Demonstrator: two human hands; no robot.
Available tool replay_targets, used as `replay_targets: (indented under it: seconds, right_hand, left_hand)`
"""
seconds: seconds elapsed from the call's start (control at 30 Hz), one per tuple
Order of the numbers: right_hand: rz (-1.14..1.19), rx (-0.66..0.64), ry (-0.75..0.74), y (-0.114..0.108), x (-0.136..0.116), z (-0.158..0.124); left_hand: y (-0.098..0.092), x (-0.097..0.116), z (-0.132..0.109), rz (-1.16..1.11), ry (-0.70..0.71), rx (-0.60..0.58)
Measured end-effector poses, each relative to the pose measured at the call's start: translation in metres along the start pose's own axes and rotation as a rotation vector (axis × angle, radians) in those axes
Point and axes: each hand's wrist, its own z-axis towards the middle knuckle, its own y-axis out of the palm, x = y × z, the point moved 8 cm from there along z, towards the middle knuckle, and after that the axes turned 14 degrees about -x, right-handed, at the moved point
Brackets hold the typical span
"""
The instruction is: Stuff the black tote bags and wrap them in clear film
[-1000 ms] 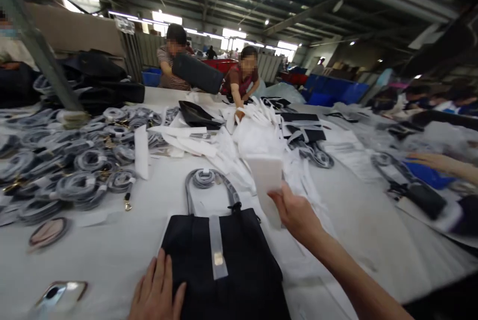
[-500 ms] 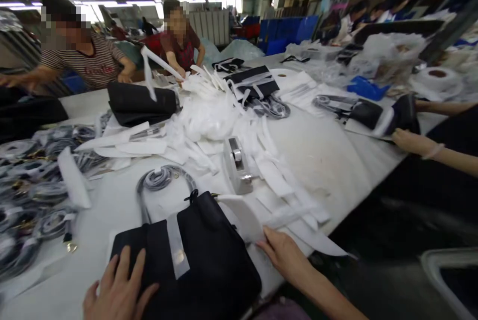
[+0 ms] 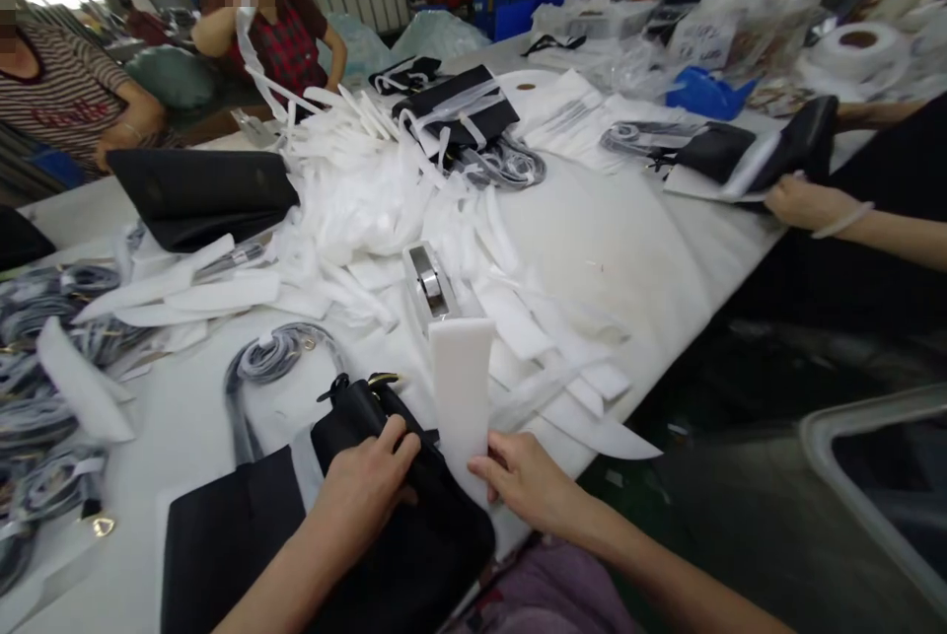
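Observation:
A black handbag [image 3: 229, 526] lies in front of me, with a clear strip [image 3: 305, 466] across it and a dark tie at its top. My left hand [image 3: 366, 481] reaches over the bag, its fingers curled onto the folded edge. Between thumb and fingers of my right hand [image 3: 522, 478] is a white foam strip [image 3: 463, 383], held upright beside the bag's right side. A wrapped, coiled strap [image 3: 270, 358] rests just beyond the bag. Past the foam strip stands a grey tape dispenser [image 3: 427, 281].
White foam pieces [image 3: 355, 210] are heaped mid-table. Wrapped straps [image 3: 44, 397] pile up at left. Black bags [image 3: 203, 190] lie farther back. A co-worker's hand [image 3: 806, 203] holds a black item at right; two people stand across the table.
My left hand has moved right, from flat on the bag to its folded edge. My right hand has raised the foam strip upright. The view has tilted down and turned right.

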Motion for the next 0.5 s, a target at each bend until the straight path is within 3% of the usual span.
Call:
replay_targets:
  seconds: [0.1, 0.23, 0.33, 0.5]
  right_hand:
    - [-0.040, -0.001, -0.021, 0.006, 0.005, 0.003]
    - [-0.110, 0.007, -0.067, 0.015, 0.003, 0.005]
    - [-0.238, -0.015, -0.088, 0.022, -0.002, 0.007]
    - [-0.444, -0.075, -0.087, 0.036, -0.008, 0.010]
  left_hand:
    - [0.015, -0.001, -0.012, 0.017, -0.051, 0.050]
    - [0.032, -0.004, -0.030, 0.011, -0.084, 0.244]
    - [0.038, -0.005, -0.036, 0.008, -0.077, 0.368]
    - [0.043, -0.002, -0.035, 0.023, -0.062, 0.437]
